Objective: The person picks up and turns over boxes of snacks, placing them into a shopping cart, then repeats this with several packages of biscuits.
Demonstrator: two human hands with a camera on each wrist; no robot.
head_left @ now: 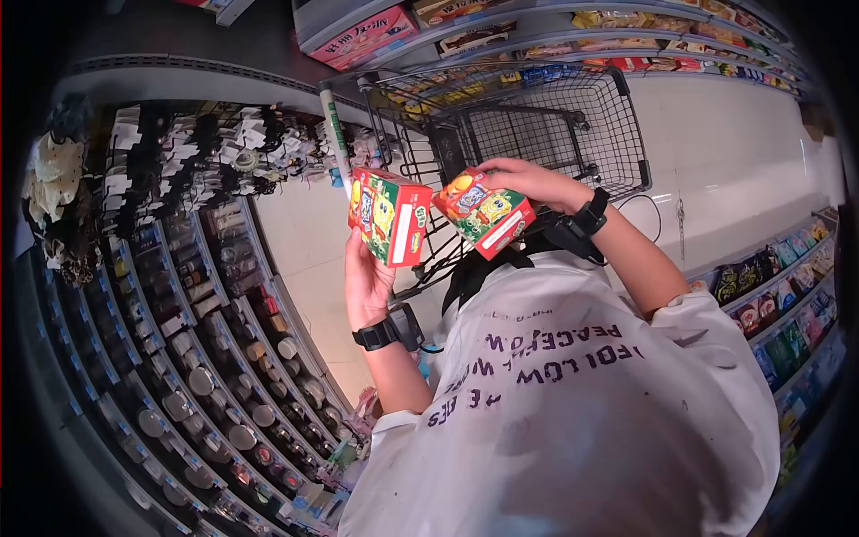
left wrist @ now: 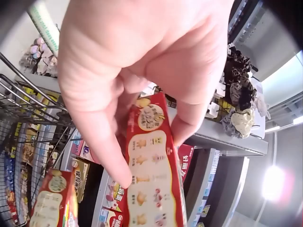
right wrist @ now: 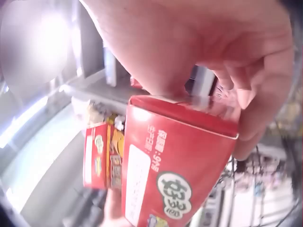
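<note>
My left hand (head_left: 365, 273) grips a red and green snack box (head_left: 389, 217) from below, holding it upright; in the left wrist view thumb and fingers pinch that box (left wrist: 152, 175) by its sides. My right hand (head_left: 528, 183) holds a second, matching box (head_left: 484, 213) from above, tilted, just right of the first. In the right wrist view the fingers curl over the top edge of this red box (right wrist: 175, 165), and the other box (right wrist: 102, 156) shows behind it. Both boxes hang in front of a black wire shopping cart (head_left: 537, 125).
Shelves of jars and small goods (head_left: 206, 358) run along the left, with hanging accessories (head_left: 197, 152) above them. Snack shelves (head_left: 787, 304) line the right side and boxed goods (head_left: 573, 36) sit past the cart. A light tiled aisle floor (head_left: 743, 152) lies ahead.
</note>
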